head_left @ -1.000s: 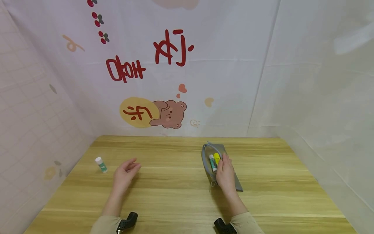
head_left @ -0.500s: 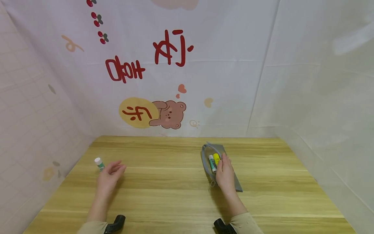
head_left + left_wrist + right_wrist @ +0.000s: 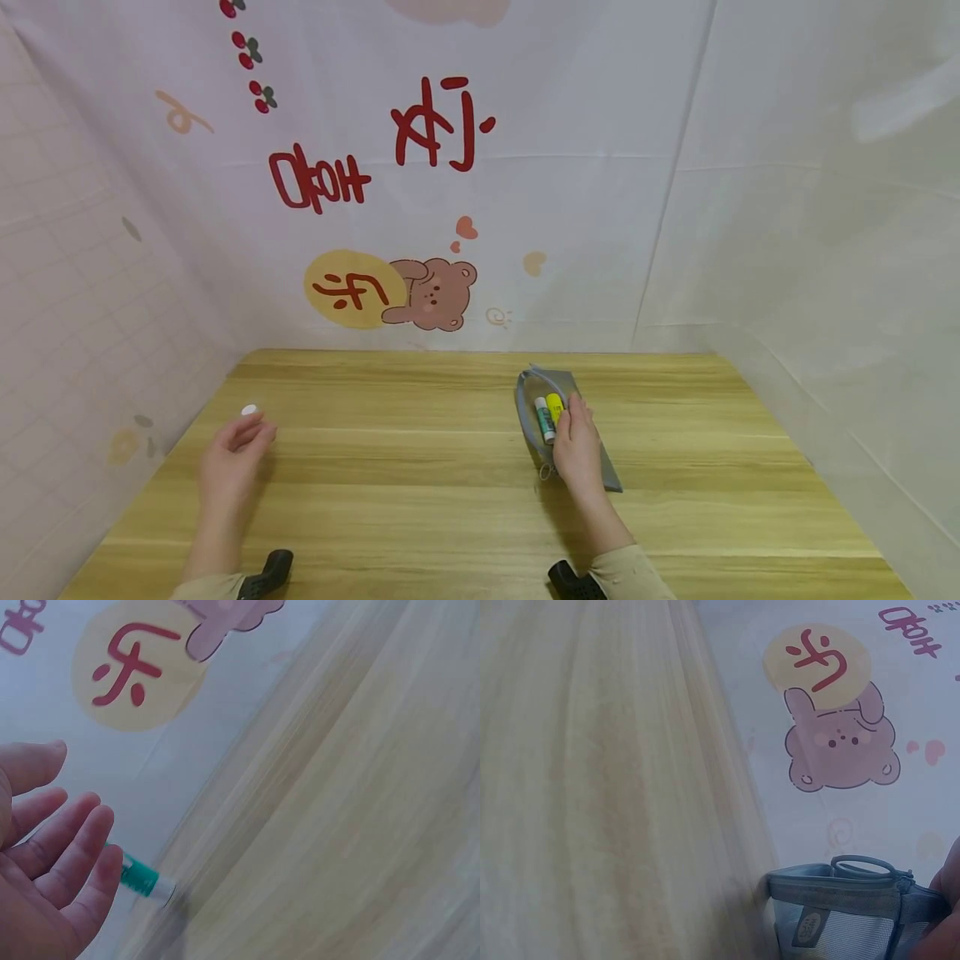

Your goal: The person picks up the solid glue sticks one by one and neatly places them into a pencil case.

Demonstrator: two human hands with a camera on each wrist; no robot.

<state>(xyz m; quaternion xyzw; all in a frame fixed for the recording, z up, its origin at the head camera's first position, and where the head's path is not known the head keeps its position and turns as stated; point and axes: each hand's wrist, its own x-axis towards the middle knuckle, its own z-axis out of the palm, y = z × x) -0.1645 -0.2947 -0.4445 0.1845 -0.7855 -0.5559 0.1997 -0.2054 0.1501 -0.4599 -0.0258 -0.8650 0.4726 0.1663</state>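
My left hand (image 3: 232, 462) is at the left of the table, fingers loosely bent and holding nothing. Just beyond it is a glue stick with a white cap (image 3: 250, 410); the hand hides most of it in the head view. In the left wrist view the green and white glue stick (image 3: 139, 877) shows behind the fingertips (image 3: 110, 859). On the right, my right hand (image 3: 581, 446) grips the side of a grey mesh zip pouch (image 3: 612, 473), its mouth unzipped. Inside lie a green glue stick with a white cap (image 3: 545, 423) and a yellow tube (image 3: 554, 405), partly covered by the hand.
The wooden table (image 3: 405, 500) ends at a white printed cloth backdrop (image 3: 585, 208), with more cloth along both sides. A ring pull (image 3: 545, 472) hangs at the pouch's near end. Black wrist mounts (image 3: 266, 575) sit at both cuffs.
My left hand has moved left across the table to the glue stick, now covering most of it in the head view. My right hand and the pouch stay in place.
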